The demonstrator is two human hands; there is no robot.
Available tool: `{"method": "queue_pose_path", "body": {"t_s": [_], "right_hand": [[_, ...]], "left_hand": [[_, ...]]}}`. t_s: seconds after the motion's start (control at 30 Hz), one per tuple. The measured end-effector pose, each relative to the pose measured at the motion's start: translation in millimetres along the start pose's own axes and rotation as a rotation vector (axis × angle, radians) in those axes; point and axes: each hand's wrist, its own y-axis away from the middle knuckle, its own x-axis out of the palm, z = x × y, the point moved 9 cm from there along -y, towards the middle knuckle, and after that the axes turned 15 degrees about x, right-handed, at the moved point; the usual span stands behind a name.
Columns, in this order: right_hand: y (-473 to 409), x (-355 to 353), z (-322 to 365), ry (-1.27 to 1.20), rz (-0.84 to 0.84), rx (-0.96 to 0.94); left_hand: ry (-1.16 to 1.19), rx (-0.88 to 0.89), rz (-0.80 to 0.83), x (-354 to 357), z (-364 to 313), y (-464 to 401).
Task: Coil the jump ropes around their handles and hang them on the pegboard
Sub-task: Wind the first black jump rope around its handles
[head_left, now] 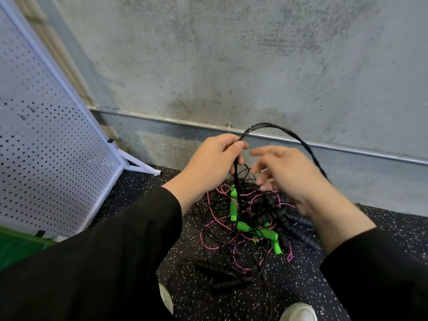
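Fingers (pixel 234 144) of left hand (pixel 213 158) pinch black rope (pixel 273 127).

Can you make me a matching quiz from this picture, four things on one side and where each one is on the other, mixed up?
Things
1. pegboard
2. green handles
3. black rope loop
4. metal rail

Places
A. pinched in the left hand, arching over the right hand
B. along the foot of the concrete wall
C. lying in the tangled pile on the floor
D. standing at the left

Pairs: 1-D, 2-C, 3-A, 4-B
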Motion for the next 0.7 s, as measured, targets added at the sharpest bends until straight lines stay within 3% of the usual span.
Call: {"method": "queue_pose_path", "body": {"t_s": [0.1, 0.3, 0.43, 0.6, 0.7], "right_hand": [[3, 28, -14, 0.364, 0.079, -0.026], [1, 35, -7, 0.522, -0.039, -0.151], [-5, 16, 4, 0.315, -0.126, -0.177], [-3, -6, 14, -0.079, -0.116, -0.183], [1, -16, 21, -0.264, -0.095, -0.192]], "left_hand": [[0.105, -0.005, -0.079, -4, 0, -1], [0.181, -0.003, -0.171, -8, -3, -5], [0.155, -0.133, -0.126, -6, 14, -4], [-0.060, -0.208, 0.327, 26, 20, 12], [-0.218, -0.114, 0.440, 33, 21, 12]]}}
